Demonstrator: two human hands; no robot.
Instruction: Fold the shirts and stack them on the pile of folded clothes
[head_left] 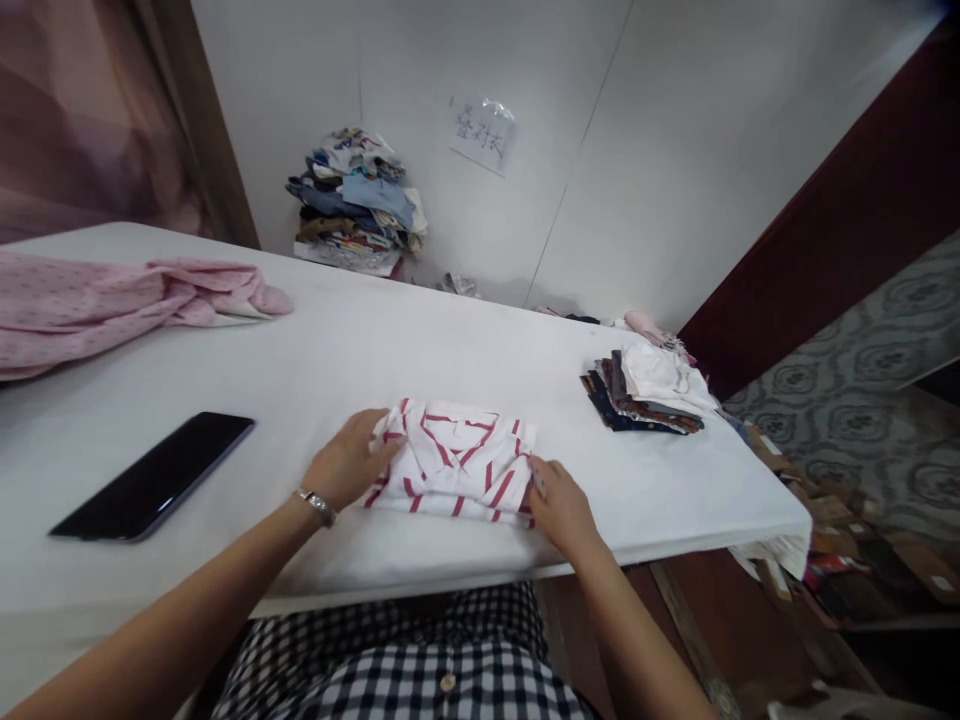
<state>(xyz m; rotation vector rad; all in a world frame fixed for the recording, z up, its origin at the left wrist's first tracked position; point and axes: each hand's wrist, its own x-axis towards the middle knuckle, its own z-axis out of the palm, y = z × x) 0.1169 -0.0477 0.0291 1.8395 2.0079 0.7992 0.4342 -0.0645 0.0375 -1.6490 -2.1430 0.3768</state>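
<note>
A white shirt with red stripes (454, 470), folded into a compact rectangle, lies on the white-covered table in front of me. Its collar faces up, at the far side of the bundle. My left hand (352, 458) grips the left edge, thumb on top of the cloth and the other fingers along the far corner. At the opposite edge my right hand (559, 498) holds the side of the shirt, its fingertips partly hidden by the fabric.
A black phone (154, 478) lies at the left, with a crumpled pink garment (127, 305) behind it. Folded clothes (645, 390) are stacked at the right of the table (480, 350). A tall clothes pile (360, 200) stands beyond the far edge, near a paper sign (482, 135).
</note>
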